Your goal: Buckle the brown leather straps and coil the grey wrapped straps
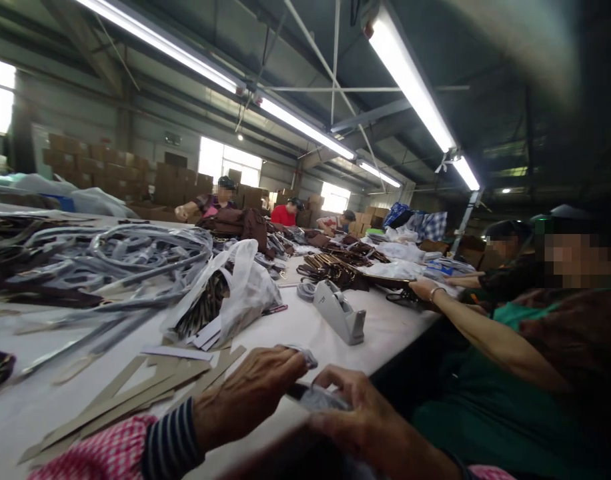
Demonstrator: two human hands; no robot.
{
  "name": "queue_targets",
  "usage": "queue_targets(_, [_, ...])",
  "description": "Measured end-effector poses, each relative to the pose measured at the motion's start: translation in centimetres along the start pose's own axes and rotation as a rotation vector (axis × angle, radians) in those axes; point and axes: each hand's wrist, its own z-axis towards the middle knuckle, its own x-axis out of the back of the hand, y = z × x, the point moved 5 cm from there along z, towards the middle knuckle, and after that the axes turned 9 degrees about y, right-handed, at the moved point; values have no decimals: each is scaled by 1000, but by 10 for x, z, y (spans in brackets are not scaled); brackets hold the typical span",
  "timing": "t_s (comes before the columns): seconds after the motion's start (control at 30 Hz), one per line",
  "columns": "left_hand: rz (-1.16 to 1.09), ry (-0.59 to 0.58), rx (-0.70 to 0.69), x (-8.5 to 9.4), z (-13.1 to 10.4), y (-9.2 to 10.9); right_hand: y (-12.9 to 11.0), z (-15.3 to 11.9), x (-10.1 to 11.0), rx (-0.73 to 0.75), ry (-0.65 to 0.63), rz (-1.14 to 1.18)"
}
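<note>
1. nearest the hands on the white table (395,333), a pale tape dispenser (338,313) stands just beyond them – right between the fingers and the brown straps (335,263) heaped farther back. a grey coil (305,291) lies beside it.
2. to the left i see flat tan strips (120,400) fanned out close to the left forearm, with a white strip (175,353) across them. past those, long straps in grey wrapping (150,247) lie in a wide tangle.
3. a co-worker's forearm (485,333) reaches in from the right, its hand at the brown straps' near edge; more people work along the far side.
4. a white plastic bag (250,280) sits open, mouth toward us, with dark narrow strips (203,307) bunched inside. along the back wall, cardboard cartons (90,160) are stacked; i can't tell what they hold.
5. the grey wrapped piece (323,399) is at the table's near edge, in the right hand (365,413), pinched between thumb and curled fingers. the left hand (255,380) reaches over beside it, fingers close together, some grey wrapping at their tips – whether they grip it, i can't tell.
</note>
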Motion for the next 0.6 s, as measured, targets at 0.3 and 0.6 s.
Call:
queue_targets(0.3, [-556,-140,473,-25,1,25,-37,21,65,208,26,-448])
queue_targets(0.6, [-1355,187,785,-13,31,40,19,28,41,388,485,-272])
